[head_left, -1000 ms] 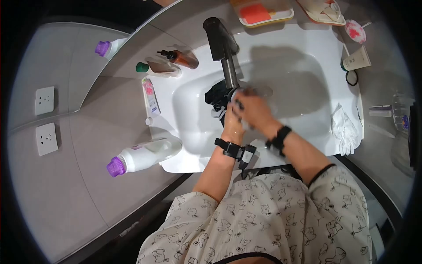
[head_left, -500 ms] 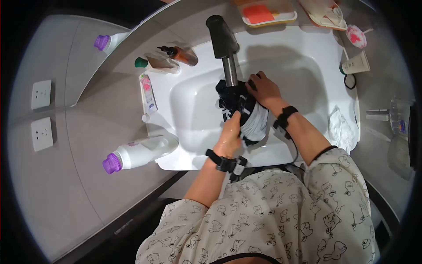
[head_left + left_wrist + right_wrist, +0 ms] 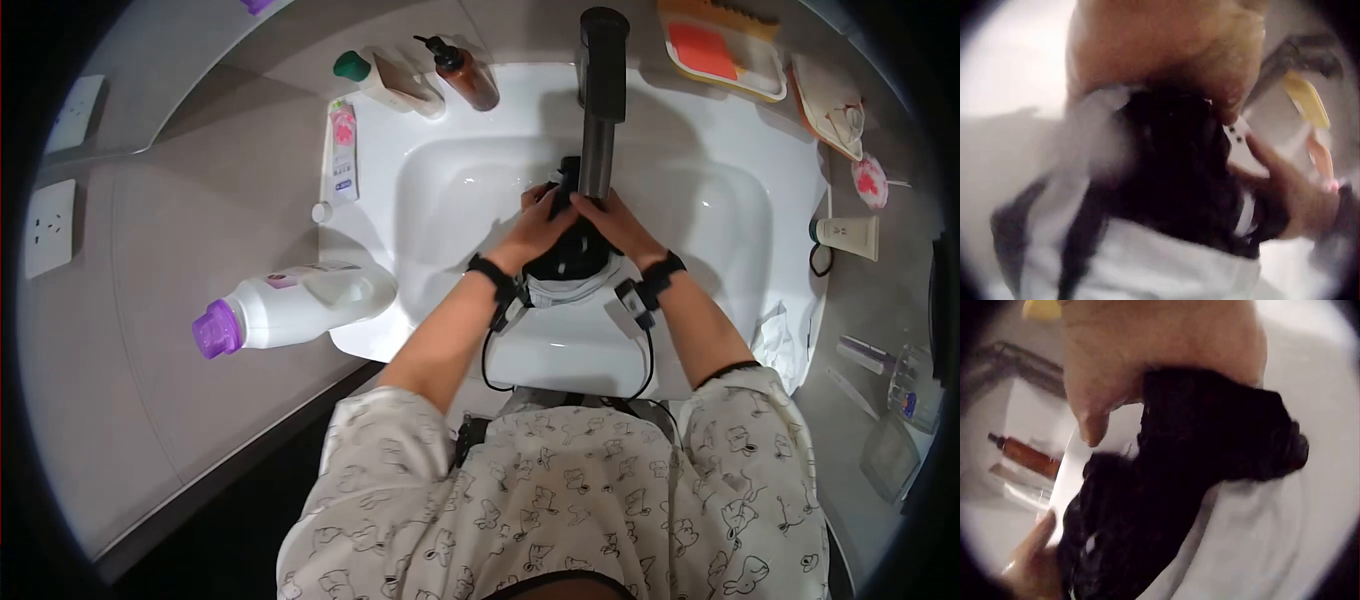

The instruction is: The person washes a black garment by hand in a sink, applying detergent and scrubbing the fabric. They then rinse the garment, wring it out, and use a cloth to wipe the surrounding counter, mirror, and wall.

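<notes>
A wet black garment with white parts (image 3: 578,262) is bunched under the dark tap (image 3: 603,85), inside the white sink (image 3: 440,200). My left hand (image 3: 535,235) grips its left side, and in the left wrist view the black cloth (image 3: 1172,169) comes out below the palm with white panels hanging under it. On the other side my right hand (image 3: 622,228) holds the garment, thumb near the spout. From the right wrist, dark fabric (image 3: 1210,425) fills the space below that hand, hiding most of its fingers.
A white detergent bottle (image 3: 300,305) with a purple cap lies at the left rim. A brown pump bottle (image 3: 470,82), a green-capped bottle (image 3: 400,88) and a toothpaste tube (image 3: 343,150) line the back left. Crumpled white cloth (image 3: 778,345) and a cream tube (image 3: 848,238) sit right.
The right hand has come down from the garment's upper right to its side, and the left hand has moved higher. The white part now hangs below the black. The head view has shifted.
</notes>
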Demonstrator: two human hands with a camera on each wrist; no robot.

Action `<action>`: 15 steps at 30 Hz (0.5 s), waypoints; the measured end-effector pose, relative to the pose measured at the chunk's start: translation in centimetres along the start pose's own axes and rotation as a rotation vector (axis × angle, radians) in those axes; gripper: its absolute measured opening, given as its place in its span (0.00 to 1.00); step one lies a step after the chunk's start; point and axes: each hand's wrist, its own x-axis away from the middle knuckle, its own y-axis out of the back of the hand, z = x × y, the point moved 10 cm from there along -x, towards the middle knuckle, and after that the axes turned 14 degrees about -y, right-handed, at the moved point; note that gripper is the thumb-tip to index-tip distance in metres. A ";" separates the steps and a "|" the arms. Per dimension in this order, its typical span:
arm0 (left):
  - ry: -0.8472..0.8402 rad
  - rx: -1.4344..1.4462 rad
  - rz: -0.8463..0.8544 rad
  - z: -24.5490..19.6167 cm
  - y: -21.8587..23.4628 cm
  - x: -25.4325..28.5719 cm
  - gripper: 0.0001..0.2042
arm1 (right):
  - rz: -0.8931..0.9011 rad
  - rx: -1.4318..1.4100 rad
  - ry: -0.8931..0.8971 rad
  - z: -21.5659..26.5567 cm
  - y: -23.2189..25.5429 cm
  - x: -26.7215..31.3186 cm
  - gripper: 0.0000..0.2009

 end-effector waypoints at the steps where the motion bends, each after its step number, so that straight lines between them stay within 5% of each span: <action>1: -0.071 0.014 0.097 -2.4 -0.1 1.5 0.28 | -0.122 0.263 0.049 -0.8 0.6 1.4 0.29; 3: -0.331 -0.204 0.298 -7.3 -0.3 4.9 0.30 | -0.109 0.583 0.271 0.0 0.4 7.5 0.27; 4: -0.327 -0.269 0.463 -9.5 -0.9 6.4 0.26 | 0.096 0.695 0.336 0.6 -1.2 10.3 0.29; 7: -0.458 -0.564 0.531 -8.6 -4.9 7.2 0.24 | 0.132 1.032 0.386 -0.7 -3.4 12.1 0.26; 10: -0.307 -0.704 0.449 -2.5 -7.0 2.3 0.24 | 0.029 1.232 0.236 -4.6 -3.2 5.8 0.23; 12: -0.037 -0.562 0.456 2.3 -7.3 -1.0 0.22 | -0.043 1.155 -0.134 -7.3 -0.5 0.2 0.22; 13: -0.027 -0.559 0.458 1.8 -6.1 -2.3 0.22 | -0.032 1.155 -0.134 -6.7 -0.4 -1.4 0.22; 15: 0.246 -0.116 0.305 0.2 -2.7 -3.6 0.22 | -0.165 0.690 -0.417 -6.6 2.8 -2.7 0.24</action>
